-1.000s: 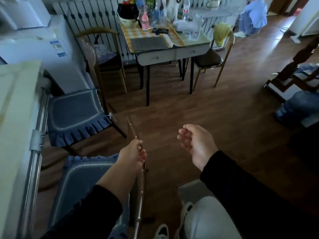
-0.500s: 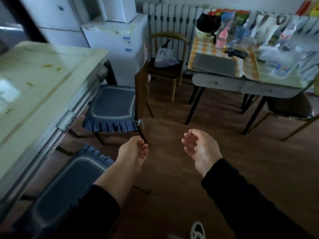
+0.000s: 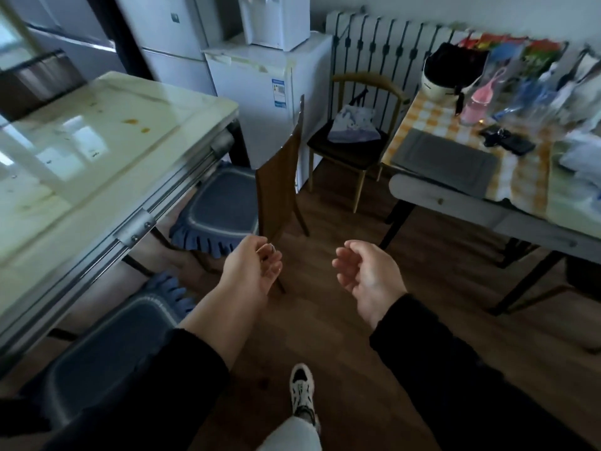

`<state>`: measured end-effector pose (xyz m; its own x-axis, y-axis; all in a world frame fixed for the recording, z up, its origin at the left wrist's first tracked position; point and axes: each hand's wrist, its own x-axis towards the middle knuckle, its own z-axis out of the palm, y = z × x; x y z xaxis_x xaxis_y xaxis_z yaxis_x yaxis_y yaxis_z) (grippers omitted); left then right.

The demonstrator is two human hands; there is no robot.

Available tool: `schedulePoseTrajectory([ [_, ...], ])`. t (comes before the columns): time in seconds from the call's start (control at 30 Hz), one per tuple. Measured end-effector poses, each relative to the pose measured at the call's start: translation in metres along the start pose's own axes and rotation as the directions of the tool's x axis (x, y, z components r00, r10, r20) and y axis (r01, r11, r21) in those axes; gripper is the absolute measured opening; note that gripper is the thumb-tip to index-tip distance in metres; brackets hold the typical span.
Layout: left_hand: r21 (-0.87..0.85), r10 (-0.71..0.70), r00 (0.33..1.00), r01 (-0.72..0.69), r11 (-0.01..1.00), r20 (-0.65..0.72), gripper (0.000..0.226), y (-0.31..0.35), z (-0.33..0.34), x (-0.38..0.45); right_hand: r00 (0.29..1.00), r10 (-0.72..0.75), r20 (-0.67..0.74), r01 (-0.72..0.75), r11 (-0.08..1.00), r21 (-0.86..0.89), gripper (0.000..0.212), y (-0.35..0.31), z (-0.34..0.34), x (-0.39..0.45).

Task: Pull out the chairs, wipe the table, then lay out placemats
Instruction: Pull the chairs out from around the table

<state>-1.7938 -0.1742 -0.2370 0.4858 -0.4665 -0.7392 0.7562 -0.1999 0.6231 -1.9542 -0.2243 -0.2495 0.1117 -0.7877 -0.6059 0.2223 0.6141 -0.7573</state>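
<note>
A pale glossy dining table (image 3: 97, 151) with orange stains fills the left. Two chairs with blue frilled cushions stand at its edge: the far chair (image 3: 279, 177) with a brown backrest, partly tucked under, and the near chair (image 3: 107, 349) at the lower left, pulled out. My left hand (image 3: 253, 268) hovers in front of the far chair's back leg, fingers loosely curled, holding nothing. My right hand (image 3: 367, 275) hangs beside it, palm up and relaxed. A grey placemat (image 3: 445, 161) lies on the second table (image 3: 455, 206) at the right.
A small white fridge (image 3: 266, 92) with a water dispenser stands behind the far chair. A wooden chair (image 3: 354, 138) holding a cloth bag sits by the radiator. The right table is crowded with bottles and bags. Bare wooden floor lies ahead; my shoe (image 3: 302, 392) is below.
My left hand let go of the near chair's backrest. The view swung left and up, bringing the dining table and far chair closer. Both hands stay held out, empty.
</note>
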Motion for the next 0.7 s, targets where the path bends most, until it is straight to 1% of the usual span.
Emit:
schedulePoseTrajectory([
  [0.17, -0.027, -0.029, 1.0, 0.028, 0.999, -0.009, 0.008, 0.029, 0.042, 0.055, 1.0, -0.023, -0.002, 0.023, 0.999, -0.032, 0.011, -0.043, 0.022, 0.058],
  [0.23, -0.035, -0.031, 0.998, 0.029, 0.999, -0.046, 0.008, 0.046, 0.061, 0.078, 1.0, -0.031, 0.003, 0.031, 0.997, -0.071, 0.011, -0.064, 0.037, 0.083],
  [0.3, -0.004, -0.013, 0.997, 0.013, 1.0, -0.07, 0.01, 0.068, 0.082, 0.096, 0.998, -0.053, 0.016, 0.054, 0.995, -0.08, 0.011, -0.085, 0.055, 0.108],
  [0.47, 0.051, 0.07, 0.99, -0.064, 0.997, -0.12, 0.011, 0.115, 0.124, 0.13, 0.997, -0.056, 0.06, 0.06, 0.996, -0.072, 0.012, -0.122, 0.099, 0.16],
  [0.63, 0.071, 0.157, 0.971, -0.146, 0.987, -0.179, 0.017, 0.139, 0.153, 0.166, 0.984, -0.049, 0.171, 0.073, 0.987, -0.142, 0.013, -0.152, 0.14, 0.215],
  [0.7, 0.15, 0.23, 0.958, -0.205, 0.967, -0.174, 0.018, 0.141, 0.16, 0.183, 0.975, -0.049, 0.217, 0.086, 0.983, -0.164, 0.014, -0.164, 0.156, 0.239],
])
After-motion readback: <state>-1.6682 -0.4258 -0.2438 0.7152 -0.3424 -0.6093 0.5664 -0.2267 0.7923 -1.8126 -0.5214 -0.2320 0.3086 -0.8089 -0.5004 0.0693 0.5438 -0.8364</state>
